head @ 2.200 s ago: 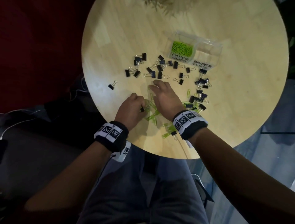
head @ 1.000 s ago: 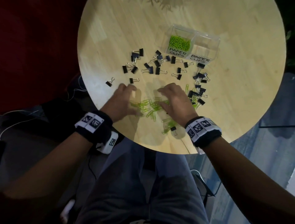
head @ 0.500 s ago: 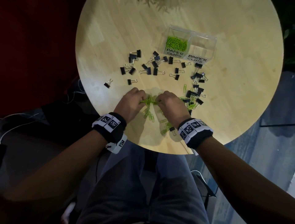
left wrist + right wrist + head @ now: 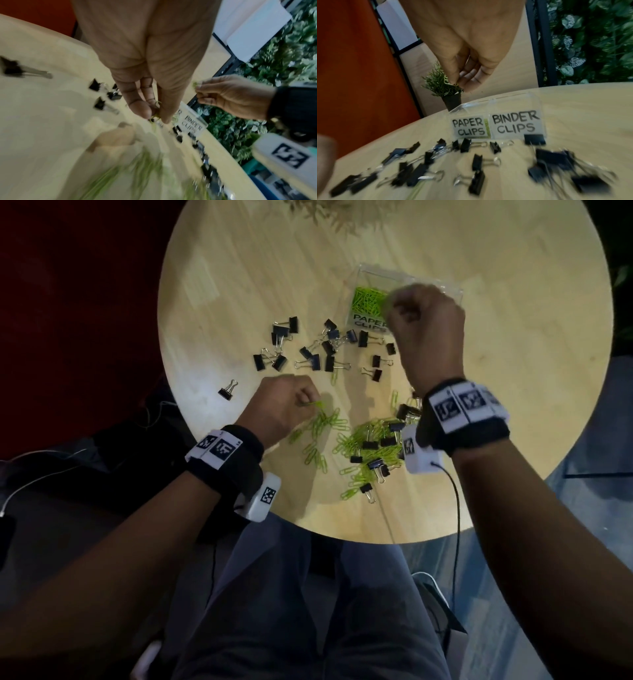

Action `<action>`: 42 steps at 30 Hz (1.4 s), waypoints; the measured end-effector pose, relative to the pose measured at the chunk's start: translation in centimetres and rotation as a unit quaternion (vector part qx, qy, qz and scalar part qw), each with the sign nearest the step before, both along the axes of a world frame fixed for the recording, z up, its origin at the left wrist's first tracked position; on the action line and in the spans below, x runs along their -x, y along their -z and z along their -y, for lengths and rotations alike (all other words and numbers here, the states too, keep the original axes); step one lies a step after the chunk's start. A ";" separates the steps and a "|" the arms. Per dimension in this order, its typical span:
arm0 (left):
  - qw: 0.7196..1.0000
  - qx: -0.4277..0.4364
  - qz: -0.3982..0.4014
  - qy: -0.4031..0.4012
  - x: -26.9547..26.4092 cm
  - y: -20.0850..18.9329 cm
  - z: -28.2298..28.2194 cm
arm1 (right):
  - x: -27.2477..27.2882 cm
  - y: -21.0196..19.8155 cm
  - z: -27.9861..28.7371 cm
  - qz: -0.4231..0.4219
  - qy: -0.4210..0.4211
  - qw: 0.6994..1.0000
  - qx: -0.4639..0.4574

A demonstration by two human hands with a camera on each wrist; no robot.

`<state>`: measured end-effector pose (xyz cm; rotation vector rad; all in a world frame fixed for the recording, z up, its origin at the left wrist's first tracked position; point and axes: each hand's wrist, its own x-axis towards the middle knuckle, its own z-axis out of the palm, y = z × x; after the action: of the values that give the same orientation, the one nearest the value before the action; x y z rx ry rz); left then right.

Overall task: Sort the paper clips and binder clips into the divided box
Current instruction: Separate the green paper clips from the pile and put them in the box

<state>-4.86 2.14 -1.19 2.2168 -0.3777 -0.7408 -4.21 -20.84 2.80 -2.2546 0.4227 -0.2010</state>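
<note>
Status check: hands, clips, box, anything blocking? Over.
Right hand pinches green paper clips above the divided box. Left hand pinches a paper clip at the table pile. Binder clips unsorted; nothing blocking.

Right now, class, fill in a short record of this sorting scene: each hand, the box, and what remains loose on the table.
left hand: left hand low over the table, pinching a green paper clip
right hand: right hand raised over the divided box, pinching green paper clips
paper clips compartment: holds a green pile
binder clips compartment: contents hidden by the hand in the head view
loose on table: black binder clips and more green clips, partly mixed
</note>
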 end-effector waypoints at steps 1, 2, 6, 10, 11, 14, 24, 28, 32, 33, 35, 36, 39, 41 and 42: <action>1.000 0.016 -0.003 -0.010 -0.7 -0.5 0.7 | -1.5 0.4 0.3 -0.004 0.005 1.000 0.023; 0.999 0.034 -0.005 -0.022 -1.6 -1.0 1.4 | -2.9 0.8 0.6 -0.016 0.007 0.999 0.045; 0.994 0.092 0.040 -0.050 -5.6 -3.0 5.0 | -5.4 2.3 1.2 -0.121 -0.066 0.982 0.131; 0.989 0.099 0.095 -0.048 -9.9 -4.1 9.0 | -1.9 1.7 1.6 -0.071 -0.038 0.990 0.119; 0.990 0.091 0.104 -0.042 -10.8 -4.0 9.9 | -0.4 1.7 1.1 -0.056 -0.027 0.993 0.104; 0.991 0.056 0.119 -0.026 -12.6 -2.9 12.2 | 4.3 3.2 -2.0 -0.115 -0.103 0.986 0.061; 0.990 0.018 0.140 -0.020 -8.9 -3.1 7.8 | 6.6 7.4 -5.7 -0.147 -0.317 0.916 0.199; 0.995 -0.051 0.084 -0.027 -2.0 -1.2 2.5 | 8.2 7.3 -4.7 -0.134 -0.348 0.905 0.203; 0.990 -0.141 0.011 -0.005 5.0 0.2 0.0 | 7.4 6.5 -4.6 -0.122 -0.307 0.927 0.178; 0.988 -0.151 0.008 0.003 6.0 0.6 -0.2 | 6.8 6.7 -4.9 -0.121 -0.309 0.926 0.181; 0.987 -0.156 0.021 0.012 7.5 1.3 -0.5 | 5.8 6.9 -5.6 -0.126 -0.322 0.919 0.187; 0.988 -0.152 0.026 0.009 7.8 1.6 -0.4 | 5.6 7.0 -5.9 -0.134 -0.326 0.916 0.189; 0.993 -0.114 0.034 -0.009 7.4 1.9 0.2 | 7.0 6.7 -6.2 -0.143 -0.317 0.921 0.176; 0.994 -0.100 0.044 -0.002 6.6 2.0 0.4 | 8.6 6.6 -6.1 -0.126 -0.302 0.933 0.151; 0.995 -0.089 0.049 -0.001 6.2 2.1 0.4 | 9.2 6.6 -5.9 -0.116 -0.287 0.941 0.135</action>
<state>-11.06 1.71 -3.32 2.4270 -0.3699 -0.6898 -13.40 -14.91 -3.79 -2.5765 -0.1687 0.3312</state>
